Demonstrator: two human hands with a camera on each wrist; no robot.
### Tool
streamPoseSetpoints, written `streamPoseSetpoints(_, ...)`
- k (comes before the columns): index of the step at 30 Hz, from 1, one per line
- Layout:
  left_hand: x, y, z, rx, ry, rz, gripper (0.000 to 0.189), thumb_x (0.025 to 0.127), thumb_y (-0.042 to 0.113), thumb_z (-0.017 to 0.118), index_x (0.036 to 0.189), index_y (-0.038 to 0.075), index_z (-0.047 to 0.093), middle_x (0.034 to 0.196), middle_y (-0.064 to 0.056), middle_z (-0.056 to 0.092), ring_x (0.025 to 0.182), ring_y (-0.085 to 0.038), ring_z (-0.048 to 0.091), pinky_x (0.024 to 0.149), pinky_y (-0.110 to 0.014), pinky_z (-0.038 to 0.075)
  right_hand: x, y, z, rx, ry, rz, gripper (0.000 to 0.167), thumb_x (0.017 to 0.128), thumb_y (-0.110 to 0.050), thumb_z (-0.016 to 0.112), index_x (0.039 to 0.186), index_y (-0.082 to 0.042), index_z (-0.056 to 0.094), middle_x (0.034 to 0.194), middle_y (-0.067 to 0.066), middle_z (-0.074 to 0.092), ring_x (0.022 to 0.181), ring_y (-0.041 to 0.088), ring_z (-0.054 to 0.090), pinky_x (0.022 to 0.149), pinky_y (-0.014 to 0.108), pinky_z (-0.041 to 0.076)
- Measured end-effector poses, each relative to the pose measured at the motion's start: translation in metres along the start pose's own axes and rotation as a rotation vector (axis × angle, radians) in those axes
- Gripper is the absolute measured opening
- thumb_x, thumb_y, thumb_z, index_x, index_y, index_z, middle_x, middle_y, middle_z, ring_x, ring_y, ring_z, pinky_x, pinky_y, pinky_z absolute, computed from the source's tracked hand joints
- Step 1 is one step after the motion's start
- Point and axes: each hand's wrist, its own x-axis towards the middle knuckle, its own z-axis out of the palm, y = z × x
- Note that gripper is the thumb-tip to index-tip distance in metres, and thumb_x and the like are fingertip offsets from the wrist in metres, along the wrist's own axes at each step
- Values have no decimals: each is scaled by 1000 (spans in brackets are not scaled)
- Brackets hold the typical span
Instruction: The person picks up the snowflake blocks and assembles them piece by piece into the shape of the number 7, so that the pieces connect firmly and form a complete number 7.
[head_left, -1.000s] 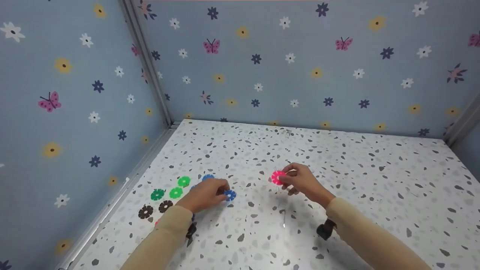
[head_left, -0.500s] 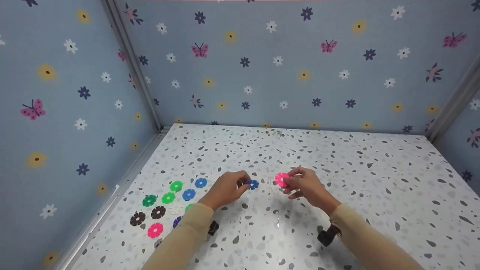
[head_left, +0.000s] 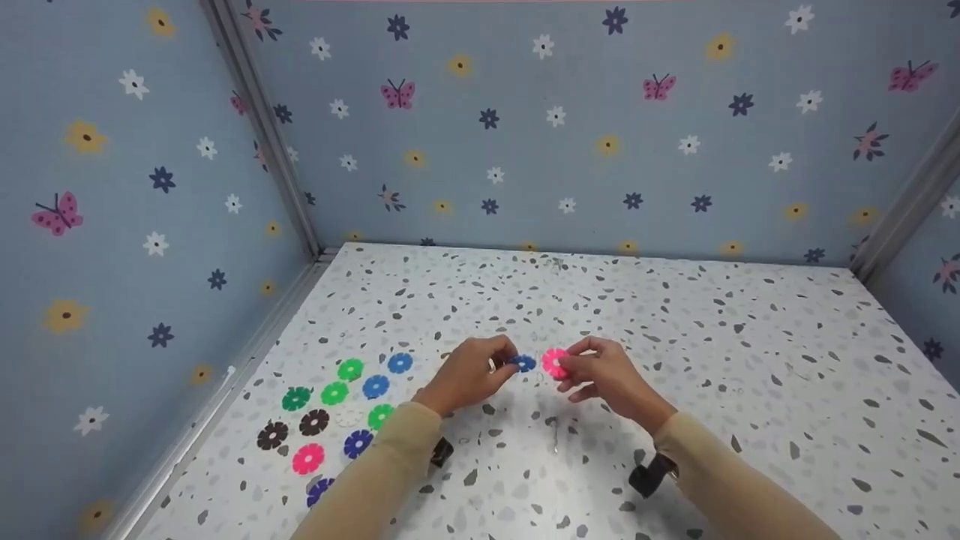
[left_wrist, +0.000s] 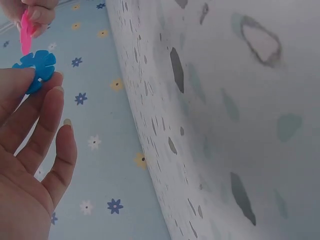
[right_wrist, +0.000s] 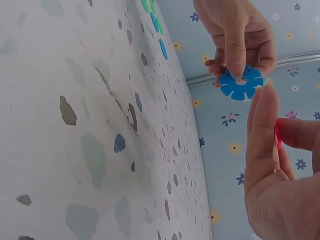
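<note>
Pinching blue disc in left hand, nearby pink disc in right hand

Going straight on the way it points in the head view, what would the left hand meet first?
Probably the pink disc in the right hand, just beyond the blue disc that the left hand holds; exact depth is unclear.

Pink disc mostly hidden, right wrist view
</note>
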Motion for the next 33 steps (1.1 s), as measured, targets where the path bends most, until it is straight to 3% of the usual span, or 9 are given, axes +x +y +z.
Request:
streamPoseSetpoints(12,2,5,6,-16,17,20,6,94,16,69,96,11,69,87,6,68,78,-5,60,70,-22,52,-1,7,3,15,25,-15,24,93,-10,67,109,0,53,89,17,70,71,25,69,59,35,58)
streamPoseSetpoints(20,1,9,8,-68,21,38,4,93,13,70,93,9,69,85,5,68,76,-5,60,70,-31,55,-2,13,6,32,13,-37,25,93,-12,67,107,1,51,88,16,70,70,23,68,57,34,57)
streamPoseSetpoints(28,2,15,15,-53,22,62,5,93,12,71,92,7,69,83,3,68,71,-7,57,66,-21,50,-7,17,6,35,52,-38,35,93,-5,64,124,6,53,84,14,69,67,20,67,57,33,57)
streamPoseSetpoints(33,6,18,21,-39,36,78,6,91,8,72,87,9,68,82,1,68,70,-6,58,64,-20,50,-10,17,7,48,65,-59,23,92,3,61,114,8,58,81,14,69,63,19,65,55,32,57)
